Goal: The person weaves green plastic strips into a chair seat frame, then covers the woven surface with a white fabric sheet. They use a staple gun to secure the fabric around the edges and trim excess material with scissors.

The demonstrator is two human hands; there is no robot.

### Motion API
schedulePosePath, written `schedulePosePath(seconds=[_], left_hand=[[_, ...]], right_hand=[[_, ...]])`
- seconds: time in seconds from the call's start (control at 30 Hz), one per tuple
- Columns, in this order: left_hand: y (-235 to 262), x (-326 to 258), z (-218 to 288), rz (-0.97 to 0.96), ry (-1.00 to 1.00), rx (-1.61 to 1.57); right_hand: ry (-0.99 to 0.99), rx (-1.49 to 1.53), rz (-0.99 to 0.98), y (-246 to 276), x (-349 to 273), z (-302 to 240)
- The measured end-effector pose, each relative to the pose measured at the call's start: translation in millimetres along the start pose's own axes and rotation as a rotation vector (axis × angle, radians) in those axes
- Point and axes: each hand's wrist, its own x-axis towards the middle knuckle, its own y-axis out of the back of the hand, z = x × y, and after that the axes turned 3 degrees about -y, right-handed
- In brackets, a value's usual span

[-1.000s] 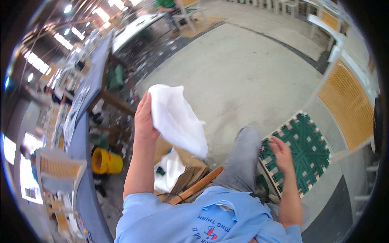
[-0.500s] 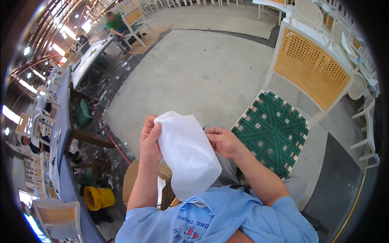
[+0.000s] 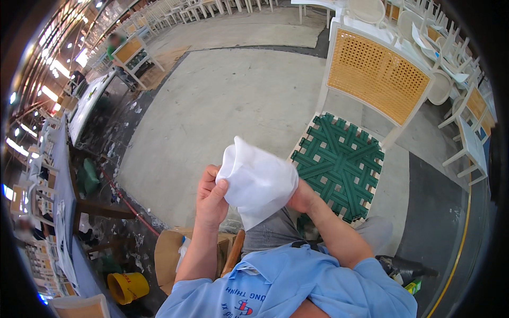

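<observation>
A soft white cloth (image 3: pixel 262 180), folded and bunched, is held up in front of my body. My left hand (image 3: pixel 212 193) pinches its left edge, with the thumb on top. My right hand (image 3: pixel 303 197) is at the cloth's right edge, holding it up from that side; the fabric hides most of its fingers. Just beyond my right hand stands a pale-framed chair. Its seat is woven from green webbing straps (image 3: pixel 339 167), and its backrest has a tan cane panel (image 3: pixel 379 74).
A cardboard box (image 3: pixel 168 254) and a yellow bucket (image 3: pixel 128 287) stand at my lower left. Along the left runs a long table (image 3: pixel 63 180). Stacked white chair parts (image 3: pixel 442 87) fill the far right. A person (image 3: pixel 114 50) is beside a chair at far left.
The cloth has gone from hanging long to bunched up higher. My right hand has slipped behind its edge, and my left hand has shifted slightly right. The whole view has turned.
</observation>
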Motion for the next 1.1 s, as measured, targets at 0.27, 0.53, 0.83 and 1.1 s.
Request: schedulePosePath(seconds=[0.27, 0.53, 0.83, 1.1], left_hand=[[-14, -21, -33, -0.187, 0.047, 0.222], [-23, 8, -17, -0.585, 0.512, 0.77], [-128, 154, -82, -0.84, 0.393, 0.633], [-200, 156, -108, -0.906, 0.331, 0.485]], right_hand=[[0.302, 0.089, 0.022, 37, -36, -71], [0.617, -0.67, 0.261, 18, -114, -107], [0.7, -0.854, 0.338, 4, -194, -151], [0.845, -0.663, 0.711, 50, -239, -160]])
